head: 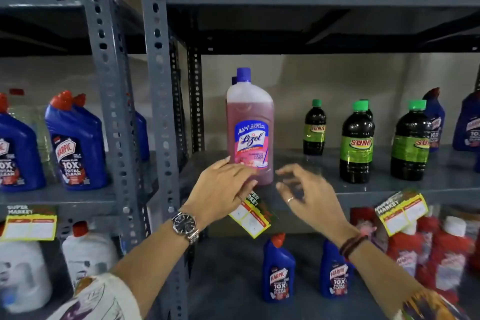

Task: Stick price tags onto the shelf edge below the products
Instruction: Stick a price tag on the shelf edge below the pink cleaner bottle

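Two hands at the grey metal shelf edge (363, 196): left hand (223, 187), fingers flat together, presses a crooked yellow-and-red paper price tag (253, 217) below the pink bottle (250, 127); right hand (309, 197), blurred, fingers apart, empty. Likely failure: tag sets askew.

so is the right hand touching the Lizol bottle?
Apart. In the head view a strip of grey shelf shows between the right hand fingertips and the Lizol bottle; the hand is open, empty and motion-blurred.
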A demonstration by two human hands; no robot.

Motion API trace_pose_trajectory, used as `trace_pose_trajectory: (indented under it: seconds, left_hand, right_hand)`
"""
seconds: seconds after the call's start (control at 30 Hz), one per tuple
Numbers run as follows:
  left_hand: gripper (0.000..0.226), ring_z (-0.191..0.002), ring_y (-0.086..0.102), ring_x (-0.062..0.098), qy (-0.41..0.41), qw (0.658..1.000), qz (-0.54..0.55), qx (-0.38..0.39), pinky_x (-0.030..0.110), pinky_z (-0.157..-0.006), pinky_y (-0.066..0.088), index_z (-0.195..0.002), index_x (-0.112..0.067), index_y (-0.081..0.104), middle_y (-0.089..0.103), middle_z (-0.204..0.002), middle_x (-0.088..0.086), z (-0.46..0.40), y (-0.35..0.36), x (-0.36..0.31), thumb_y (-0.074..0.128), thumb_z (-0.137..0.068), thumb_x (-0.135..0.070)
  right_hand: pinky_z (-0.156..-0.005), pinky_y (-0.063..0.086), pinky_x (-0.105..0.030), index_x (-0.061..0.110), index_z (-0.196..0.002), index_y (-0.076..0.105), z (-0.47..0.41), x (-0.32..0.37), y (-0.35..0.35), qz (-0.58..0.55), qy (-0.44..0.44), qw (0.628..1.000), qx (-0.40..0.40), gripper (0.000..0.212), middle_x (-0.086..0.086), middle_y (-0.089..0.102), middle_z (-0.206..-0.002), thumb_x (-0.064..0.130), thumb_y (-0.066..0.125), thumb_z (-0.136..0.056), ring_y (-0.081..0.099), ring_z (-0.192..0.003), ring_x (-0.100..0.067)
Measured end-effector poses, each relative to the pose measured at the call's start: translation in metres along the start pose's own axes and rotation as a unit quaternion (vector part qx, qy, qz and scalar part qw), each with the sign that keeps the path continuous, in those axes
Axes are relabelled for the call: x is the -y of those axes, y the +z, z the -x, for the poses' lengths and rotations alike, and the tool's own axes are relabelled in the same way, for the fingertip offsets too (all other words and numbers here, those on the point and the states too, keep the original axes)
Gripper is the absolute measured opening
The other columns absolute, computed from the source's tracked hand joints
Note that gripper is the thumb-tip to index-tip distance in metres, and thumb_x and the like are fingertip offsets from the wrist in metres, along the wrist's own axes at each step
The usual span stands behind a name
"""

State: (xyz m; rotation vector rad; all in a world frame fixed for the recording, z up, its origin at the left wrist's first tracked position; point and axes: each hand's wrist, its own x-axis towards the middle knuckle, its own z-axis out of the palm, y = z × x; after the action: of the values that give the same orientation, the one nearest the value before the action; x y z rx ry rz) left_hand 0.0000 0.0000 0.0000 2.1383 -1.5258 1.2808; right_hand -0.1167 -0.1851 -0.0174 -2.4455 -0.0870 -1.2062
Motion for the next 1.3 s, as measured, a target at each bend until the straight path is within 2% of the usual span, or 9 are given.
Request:
trace_pose_trajectory:
  seconds: [0.1, 0.2, 0.43, 0.57, 0.67, 0.8, 1.0, 1.13, 1.3]
  left_hand:
    - [0.026, -0.094, 0.067, 0.01, -0.019, 1.0, 0.009, -0.019, 0.03, -0.088, 0.046, -0.096, -0.025, 0.067, 0.074, -0.091, -0.009, 0.006, 0.006, 0.0, 0.045, -0.093, -0.038]
    - [0.021, -0.073, 0.067, 0.01, -0.042, 0.999, 0.02, -0.024, 0.027, -0.071, 0.047, -0.092, -0.026, 0.065, 0.072, -0.079, -0.011, 0.009, 0.009, -0.001, 0.048, -0.092, -0.038]
    - [0.024, -0.055, 0.062, 0.007, -0.094, 0.994, 0.048, -0.001, 0.023, -0.04, 0.04, -0.093, -0.028, 0.058, 0.07, -0.069, -0.012, 0.02, 0.009, -0.001, 0.041, -0.093, -0.045]
    - [0.019, -0.049, 0.058, 0.015, -0.115, 0.992, 0.051, 0.029, 0.032, -0.045, 0.046, -0.094, -0.024, 0.05, 0.063, -0.061, -0.008, 0.024, 0.014, -0.001, 0.039, -0.096, -0.039]
    - [0.016, -0.046, 0.056, 0.017, -0.125, 0.99, 0.057, 0.032, 0.034, -0.044, 0.045, -0.094, -0.023, 0.046, 0.06, -0.058, -0.006, 0.029, 0.015, -0.002, 0.039, -0.098, -0.037]
    - [0.021, -0.058, 0.061, 0.011, -0.163, 0.981, 0.105, 0.027, 0.029, -0.045, 0.049, -0.099, -0.021, 0.046, 0.068, -0.076, -0.007, 0.031, 0.012, -0.001, 0.038, -0.097, -0.04]
    - [0.012, -0.087, 0.066, 0.008, -0.172, 0.977, 0.126, 0.026, 0.028, -0.066, 0.054, -0.088, -0.028, 0.062, 0.071, -0.102, -0.015, 0.048, 0.013, 0.001, 0.059, -0.087, -0.04]
    - [0.011, -0.095, 0.063, 0.01, -0.165, 0.979, 0.112, 0.04, 0.028, -0.078, 0.05, -0.081, -0.028, 0.064, 0.068, -0.114, -0.015, 0.054, 0.014, 0.0, 0.065, -0.082, -0.039]
    - [0.01, -0.092, 0.061, 0.003, -0.197, 0.969, 0.147, 0.011, 0.026, -0.078, 0.047, -0.083, -0.027, 0.064, 0.071, -0.103, -0.013, 0.049, 0.015, 0.002, 0.066, -0.083, -0.037]
  right_hand:
    - [-0.085, 0.052, -0.034, 0.025, -0.093, 0.061, 0.022, -0.006, 0.014, 0.044, -0.02, 0.998, 0.042, 0.019, 0.011, 0.067, -0.111, 0.041, 0.061, -0.081, 0.062, -0.101, -0.007]
    - [-0.108, 0.035, -0.033, 0.023, -0.091, 0.065, 0.035, -0.02, 0.029, 0.079, -0.027, 0.994, 0.075, 0.021, 0.005, 0.06, -0.129, 0.041, 0.063, -0.079, 0.052, -0.12, -0.012]
    - [-0.11, 0.029, -0.034, 0.018, -0.083, 0.07, 0.036, -0.026, 0.039, 0.092, -0.032, 0.993, 0.062, 0.014, 0.001, 0.058, -0.132, 0.031, 0.066, -0.079, 0.05, -0.123, -0.019]
    - [-0.106, 0.035, -0.034, 0.018, -0.089, 0.06, 0.035, -0.021, 0.036, 0.077, -0.033, 0.995, 0.053, 0.01, 0.002, 0.06, -0.127, 0.026, 0.055, -0.087, 0.052, -0.118, -0.016]
    - [-0.082, 0.047, -0.031, 0.019, -0.093, 0.053, 0.031, -0.018, 0.03, 0.045, -0.01, 0.998, 0.042, 0.007, 0.007, 0.065, -0.114, 0.024, 0.049, -0.094, 0.055, -0.102, -0.012]
    - [-0.055, 0.041, -0.025, 0.021, -0.093, 0.046, 0.023, -0.013, 0.023, 0.027, 0.014, 0.998, 0.046, 0.008, 0.013, 0.055, -0.075, 0.027, 0.043, -0.096, 0.052, -0.069, -0.004]
    - [-0.086, 0.048, -0.03, 0.022, -0.077, 0.059, 0.023, -0.02, 0.021, -0.022, 0.01, 0.996, 0.081, 0.006, 0.009, 0.068, -0.113, 0.018, 0.063, -0.08, 0.054, -0.108, -0.002]
    - [-0.087, 0.044, -0.028, 0.018, -0.073, 0.066, 0.019, -0.021, 0.02, 0.006, 0.009, 0.995, 0.096, 0.003, 0.01, 0.066, -0.119, 0.016, 0.069, -0.074, 0.053, -0.105, -0.005]
    - [-0.084, 0.042, -0.028, 0.019, -0.071, 0.067, 0.013, -0.021, 0.023, -0.01, 0.019, 0.998, 0.063, 0.003, 0.016, 0.069, -0.104, 0.017, 0.068, -0.073, 0.052, -0.096, -0.001]
